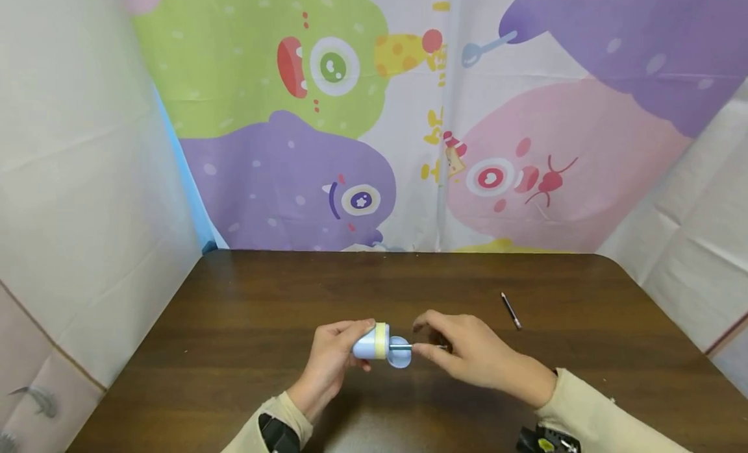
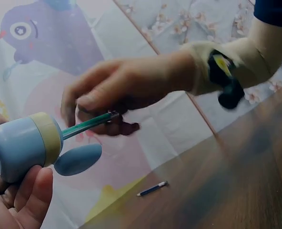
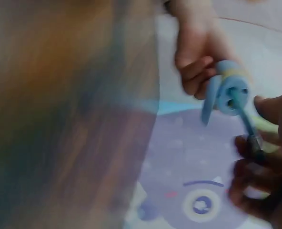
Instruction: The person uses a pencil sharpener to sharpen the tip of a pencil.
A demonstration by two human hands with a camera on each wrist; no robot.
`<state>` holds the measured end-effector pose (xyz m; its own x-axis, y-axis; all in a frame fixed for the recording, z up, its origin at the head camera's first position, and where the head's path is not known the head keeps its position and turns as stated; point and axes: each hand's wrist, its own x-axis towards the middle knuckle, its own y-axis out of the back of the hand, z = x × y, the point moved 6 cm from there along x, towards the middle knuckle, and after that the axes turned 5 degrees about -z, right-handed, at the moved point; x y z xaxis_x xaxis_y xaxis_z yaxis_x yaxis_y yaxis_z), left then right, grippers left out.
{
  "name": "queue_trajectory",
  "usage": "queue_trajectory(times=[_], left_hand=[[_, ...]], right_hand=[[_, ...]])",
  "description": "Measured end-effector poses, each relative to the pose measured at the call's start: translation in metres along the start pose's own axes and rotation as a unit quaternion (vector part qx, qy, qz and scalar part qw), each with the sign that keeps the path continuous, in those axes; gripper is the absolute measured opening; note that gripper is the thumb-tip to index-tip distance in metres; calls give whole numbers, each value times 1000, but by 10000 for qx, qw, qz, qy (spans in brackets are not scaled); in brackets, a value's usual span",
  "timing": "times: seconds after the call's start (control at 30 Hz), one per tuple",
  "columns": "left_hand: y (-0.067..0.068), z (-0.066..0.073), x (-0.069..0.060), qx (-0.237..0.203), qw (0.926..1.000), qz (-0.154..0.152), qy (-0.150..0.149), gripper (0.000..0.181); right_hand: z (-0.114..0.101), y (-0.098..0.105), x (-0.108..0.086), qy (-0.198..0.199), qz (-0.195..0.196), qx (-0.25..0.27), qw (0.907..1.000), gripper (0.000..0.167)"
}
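Note:
My left hand (image 1: 328, 357) grips a light-blue pencil sharpener (image 1: 365, 344) with a yellow band, held sideways above the table. Its round lid (image 2: 79, 159) hangs open, and the right wrist view shows several holes in its face. A green pencil (image 2: 85, 126) is inserted in one hole, its metal-tipped end pointing right. Around that free end is my right hand (image 1: 479, 350), thumb and forefinger spread and the other fingers loosely bent. In the right wrist view a gap shows between thumb and pencil; whether other fingers touch it is blurred.
Farther back on the right of the brown wooden table (image 1: 263, 297) lies a dark pencil (image 1: 511, 311). A cartoon-printed curtain (image 1: 409, 180) hangs behind the table's back edge, with pale cloth at both sides.

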<state>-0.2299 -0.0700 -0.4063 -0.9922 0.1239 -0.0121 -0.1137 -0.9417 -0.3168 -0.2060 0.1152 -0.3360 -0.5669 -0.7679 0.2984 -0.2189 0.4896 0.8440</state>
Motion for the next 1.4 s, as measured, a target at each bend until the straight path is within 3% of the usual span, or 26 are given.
queue_trajectory(times=[0.03,0.07,0.17,0.23,0.33,0.43,0.47,0.5,0.53,0.6,0.67,0.7,0.73,0.77,0.8,0.83,0.9,0.93,1.03,1.07,1.13,1.17,1.2,1.27,1.3,1.4], left_hand=[[0,1,0,-22,10000,-10,-6,22],[0,2,0,-42,10000,-23,-14,22],[-1,5,0,-87,9999,-63,-12,21],[-2,5,0,-67,9999,-89,9,22],[-4,5,-1,-64,9999,-104,38,23],[-6,2,0,-82,9999,-137,65,22],[-6,2,0,-90,9998,-133,78,22],[-6,1,0,-92,9999,-116,86,22],[-5,0,1,-89,9999,-78,90,23],[-2,-2,3,-97,9999,42,97,25],[0,-4,5,-96,9998,150,93,28],[2,-5,6,-84,9997,185,102,29],[3,-7,7,-78,9997,214,122,29],[4,-8,7,-94,9996,229,151,29],[5,-10,8,-107,9995,237,183,29],[5,-11,8,-120,9994,244,208,29],[7,-13,8,-144,9993,271,229,27],[7,-13,8,-145,9992,289,220,26],[6,-13,8,-17,9996,253,127,25],[5,-12,8,36,9997,219,92,25],[4,-12,7,150,9998,144,34,25],[3,-11,7,187,9998,102,6,25],[2,-11,6,211,9998,68,-16,25],[1,-12,5,219,9998,16,-39,24],[1,-12,5,211,9998,7,-36,24],[0,-12,3,196,9998,-35,-1,20]], right_hand=[[-8,2,-2,623,355,-931,9931,20],[-14,1,-4,1193,683,-1765,9747,18],[-25,-5,-10,2500,1401,-3363,8971,27],[-25,-10,-11,2969,1646,-3830,8591,26],[-21,-15,-11,3430,1909,-4030,8267,26],[-16,-18,-10,3653,2111,-4100,8086,28],[-14,-20,-9,3647,2132,-4077,8095,28],[-13,-20,-8,3548,2123,-3995,8182,28],[-11,-20,-5,3374,2083,-3827,8344,28],[-8,-22,1,2844,1865,-3219,8836,28],[-3,-23,7,2032,1543,-2098,9439,24],[0,-24,9,1525,1351,-1410,9688,24],[4,-25,11,980,1140,-678,9863,24],[8,-27,13,420,954,25,9945,23],[12,-28,14,-129,806,698,9942,23],[17,-30,15,-703,633,1402,9856,23],[25,-35,15,-1770,237,2661,9473,25],[29,-38,14,-2219,50,3229,9200,27],[35,-47,10,-3221,-558,4722,8186,31],[36,-50,8,-3431,-788,5011,7906,30],[37,-52,5,-3629,-1187,5348,7538,26],[37,-52,5,-3656,-1330,5400,7464,24],[38,-52,4,-3633,-1422,5370,7480,23],[38,-48,5,-3462,-1493,5045,7767,26],[38,-45,6,-3317,-1482,4760,8009,28],[33,-35,11,-2367,-1483,3133,9076,27]])
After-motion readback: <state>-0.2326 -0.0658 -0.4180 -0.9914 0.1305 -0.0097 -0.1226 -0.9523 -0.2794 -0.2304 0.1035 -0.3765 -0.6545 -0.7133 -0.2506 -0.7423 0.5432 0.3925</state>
